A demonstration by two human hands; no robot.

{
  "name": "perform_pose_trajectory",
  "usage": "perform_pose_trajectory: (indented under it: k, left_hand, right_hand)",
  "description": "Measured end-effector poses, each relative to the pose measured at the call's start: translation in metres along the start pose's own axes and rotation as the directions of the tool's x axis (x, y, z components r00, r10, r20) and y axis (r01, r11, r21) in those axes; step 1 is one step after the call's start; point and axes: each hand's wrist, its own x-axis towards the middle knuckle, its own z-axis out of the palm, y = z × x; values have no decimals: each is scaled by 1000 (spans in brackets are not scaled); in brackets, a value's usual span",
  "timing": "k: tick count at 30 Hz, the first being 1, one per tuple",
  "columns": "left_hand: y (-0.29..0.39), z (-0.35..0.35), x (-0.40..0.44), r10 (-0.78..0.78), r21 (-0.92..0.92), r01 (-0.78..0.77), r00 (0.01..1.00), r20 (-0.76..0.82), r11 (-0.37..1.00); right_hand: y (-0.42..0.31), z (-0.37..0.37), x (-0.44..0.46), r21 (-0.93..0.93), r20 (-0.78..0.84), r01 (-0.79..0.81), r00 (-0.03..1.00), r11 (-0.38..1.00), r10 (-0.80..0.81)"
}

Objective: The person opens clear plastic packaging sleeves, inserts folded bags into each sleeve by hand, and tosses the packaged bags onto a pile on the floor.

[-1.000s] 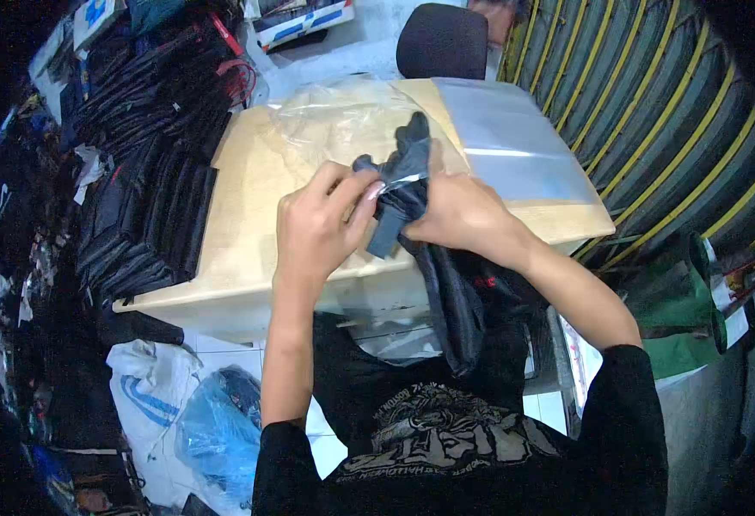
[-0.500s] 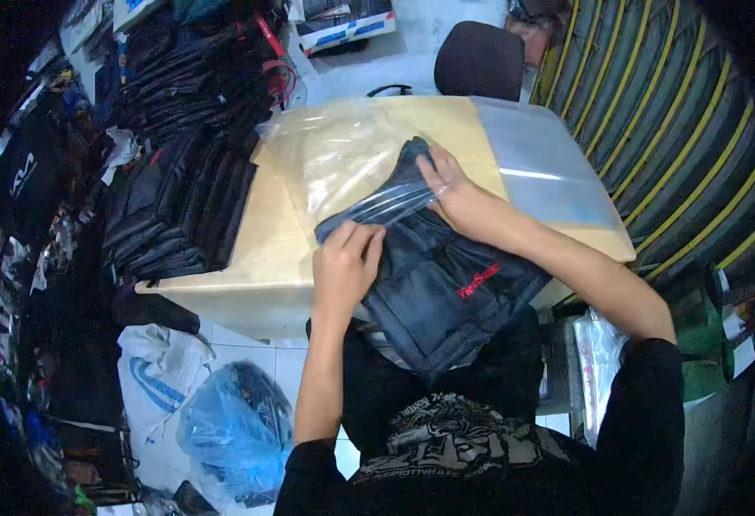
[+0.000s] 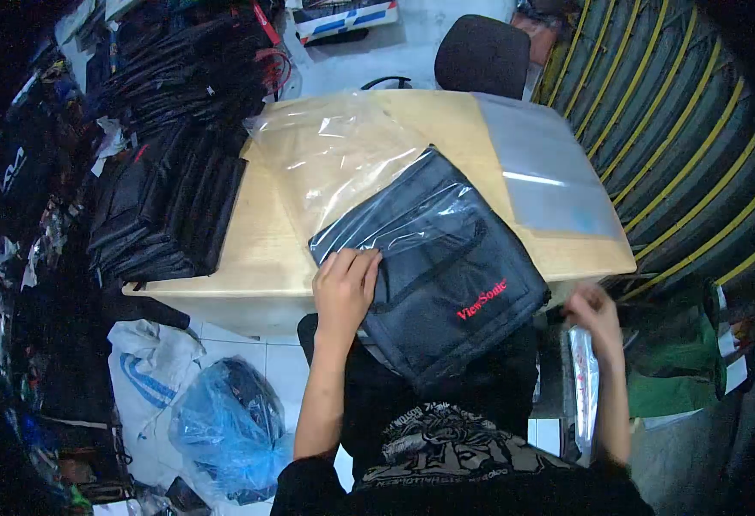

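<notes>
**Black bag (image 3: 455,275) overhangs worktop's (image 3: 240,258) front edge**

Your left hand (image 3: 346,277) clamps the bag's sleeved left side. Your right hand (image 3: 594,314), too blurred to tell open or closed, is near the front-right corner. The clear sleeve (image 3: 339,163) spreads toward the far-left corner.

You're in a cramped workshop or packing room — black bags (image 3: 167,202) pile up beside the table (image 3: 257,267), clear plastic sheets (image 3: 549,163) lie across its top, and sacks (image 3: 150,361) crowd the tiled floor (image 3: 287,370) — with an office chair (image 3: 483,56) behind.
</notes>
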Motion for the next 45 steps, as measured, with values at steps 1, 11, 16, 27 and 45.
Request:
perform_pose_trajectory:
  k: [1, 11, 16, 27, 45]
  left_hand:
    - [0, 0, 0, 17, 9, -17, 1000, 2, 1000]
    - [26, -19, 21, 302, -87, -291, 942, 148, 953]
    - [61, -36, 25, 407, -148, -386, 901, 149, 910]
    - [95, -68, 8, 571, -199, -539, 803, 171, 818]
    - [78, -95, -51, 100, -175, -35, 921, 376, 984]
  right_hand:
    - [19, 18, -15, 286, 151, -85, 988, 955, 42]
    - [-9, 189, -32, 782, 366, -242, 924, 574, -109]
    - [-58, 202, -23, 838, 300, -171, 938, 519, -176]
    - [-74, 219, 70, 877, 473, -439, 860, 196, -189]
    - [-55, 110, -26, 83, 951, 459, -301, 884, 67]
